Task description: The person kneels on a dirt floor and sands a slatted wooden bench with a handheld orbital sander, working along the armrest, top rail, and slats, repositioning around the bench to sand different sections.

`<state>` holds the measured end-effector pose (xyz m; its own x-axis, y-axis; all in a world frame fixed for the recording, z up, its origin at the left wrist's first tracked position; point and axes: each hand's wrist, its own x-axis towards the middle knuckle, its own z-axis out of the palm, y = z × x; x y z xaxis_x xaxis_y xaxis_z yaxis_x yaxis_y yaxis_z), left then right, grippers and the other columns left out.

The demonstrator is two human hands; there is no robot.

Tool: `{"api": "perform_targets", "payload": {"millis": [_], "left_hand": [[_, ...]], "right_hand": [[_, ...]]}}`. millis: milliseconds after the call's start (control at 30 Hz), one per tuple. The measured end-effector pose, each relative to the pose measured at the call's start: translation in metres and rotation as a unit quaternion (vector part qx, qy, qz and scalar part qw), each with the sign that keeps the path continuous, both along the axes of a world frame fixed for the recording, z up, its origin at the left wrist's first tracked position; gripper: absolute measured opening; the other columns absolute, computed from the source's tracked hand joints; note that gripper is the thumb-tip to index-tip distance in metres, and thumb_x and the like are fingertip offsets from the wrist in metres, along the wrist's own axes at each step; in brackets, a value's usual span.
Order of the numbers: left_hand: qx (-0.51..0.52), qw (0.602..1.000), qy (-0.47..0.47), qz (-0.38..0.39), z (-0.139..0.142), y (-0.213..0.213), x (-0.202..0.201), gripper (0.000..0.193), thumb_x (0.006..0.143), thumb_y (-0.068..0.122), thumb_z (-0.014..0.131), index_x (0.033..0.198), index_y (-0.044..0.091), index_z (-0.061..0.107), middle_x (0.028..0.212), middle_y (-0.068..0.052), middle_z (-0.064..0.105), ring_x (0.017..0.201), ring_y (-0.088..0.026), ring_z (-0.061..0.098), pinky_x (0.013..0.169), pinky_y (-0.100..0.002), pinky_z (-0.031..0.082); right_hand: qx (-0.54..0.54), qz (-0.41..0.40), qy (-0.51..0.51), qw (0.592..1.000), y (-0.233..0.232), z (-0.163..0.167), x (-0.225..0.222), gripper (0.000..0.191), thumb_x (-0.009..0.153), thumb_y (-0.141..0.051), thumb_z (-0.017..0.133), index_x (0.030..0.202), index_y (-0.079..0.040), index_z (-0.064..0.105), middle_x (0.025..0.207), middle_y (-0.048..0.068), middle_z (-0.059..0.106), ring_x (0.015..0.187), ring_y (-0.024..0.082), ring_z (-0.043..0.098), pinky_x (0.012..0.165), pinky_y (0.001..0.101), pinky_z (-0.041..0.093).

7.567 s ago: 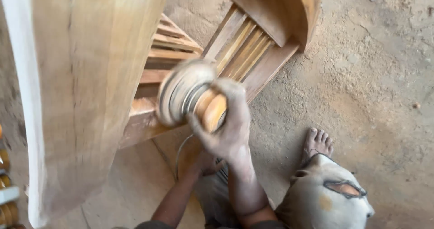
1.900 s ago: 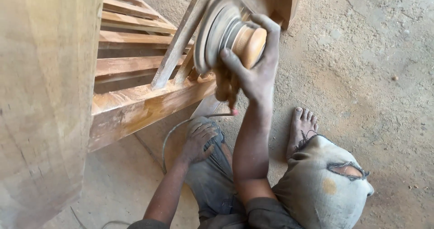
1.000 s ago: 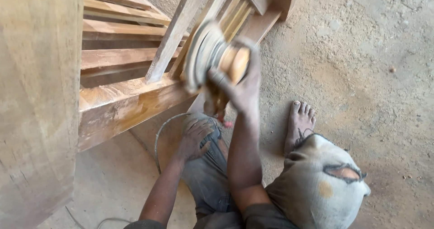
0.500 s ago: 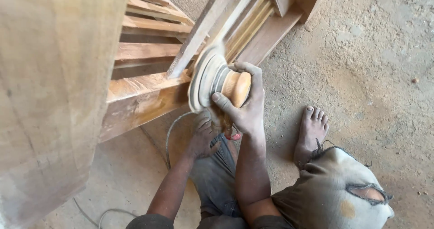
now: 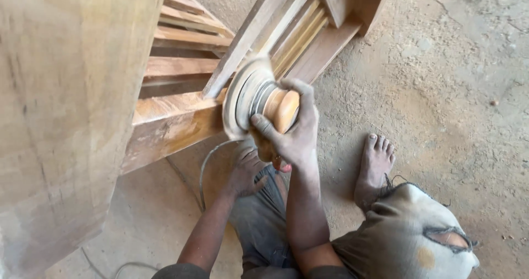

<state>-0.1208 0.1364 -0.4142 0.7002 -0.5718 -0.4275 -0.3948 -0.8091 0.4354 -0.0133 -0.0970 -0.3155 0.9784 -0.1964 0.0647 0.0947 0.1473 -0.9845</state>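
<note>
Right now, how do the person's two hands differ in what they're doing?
The right hand is higher, wrapped over the round orange top of the disc sander; the left hand sits lower, at the sander's underside beside the cable. The right shows its back; the left is partly hidden. Both are dusty.

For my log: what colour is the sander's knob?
Orange-tan, on the sander's knob under the right hand; head view.

Dusty hands (image 5: 275,147) on sander (image 5: 259,100), wooden frame (image 5: 176,125)
</note>
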Motion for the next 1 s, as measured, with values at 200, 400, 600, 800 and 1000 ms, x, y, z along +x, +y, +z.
{"api": "perform_targets", "payload": {"millis": [200,400,600,800,1000], "left_hand": [[-0.040,0.999,-0.030,-0.003,0.008,0.001,0.002,0.049,0.088,0.039,0.061,0.129,0.012,0.063,0.144,-0.014,0.059,0.146,-0.032,0.043,0.126,-0.052,0.021],[0.003,1.000,0.002,-0.001,0.007,-0.004,0.005,0.049,0.088,0.040,0.062,0.128,0.011,0.064,0.140,-0.015,0.059,0.146,-0.033,0.043,0.128,-0.051,0.021],[-0.052,0.998,-0.009,0.018,0.010,-0.004,0.004,0.050,0.089,0.039,0.063,0.131,0.011,0.065,0.145,-0.015,0.057,0.145,-0.034,0.042,0.124,-0.052,0.021],[-0.043,0.999,-0.028,-0.001,0.012,0.001,0.008,0.046,0.089,0.039,0.062,0.125,0.011,0.064,0.146,-0.010,0.059,0.144,-0.030,0.045,0.124,-0.052,0.023],[-0.070,0.997,-0.039,0.008,0.006,0.006,0.007,0.045,0.090,0.041,0.060,0.124,0.012,0.064,0.145,-0.010,0.061,0.144,-0.030,0.047,0.125,-0.052,0.024]], "right_hand": [[-0.014,-0.054,-0.022,0.998,-0.024,-0.002,0.023,0.066,0.090,-0.024,0.091,0.137,-0.007,0.049,0.125,0.013,0.060,0.114,0.024,0.066,0.100,0.0396,0.060],[-0.046,-0.001,-0.034,0.998,-0.007,-0.008,0.002,0.069,0.084,-0.027,0.089,0.138,-0.008,0.050,0.127,0.010,0.062,0.113,0.025,0.069,0.099,0.0385,0.062],[-0.047,-0.123,0.030,0.991,-0.003,-0.029,0.025,0.067,0.084,-0.026,0.089,0.136,-0.006,0.051,0.125,0.010,0.058,0.113,0.025,0.064,0.103,0.0426,0.058],[-0.109,-0.304,-0.104,0.941,0.002,-0.043,0.050,0.075,0.089,-0.022,0.092,0.142,-0.011,0.039,0.139,0.011,0.047,0.134,0.024,0.048,0.120,0.0452,0.042],[-0.096,-0.344,-0.160,0.920,0.013,-0.054,0.061,0.078,0.093,-0.027,0.094,0.143,-0.017,0.036,0.143,0.009,0.046,0.133,0.024,0.046,0.121,0.0451,0.044]]}}
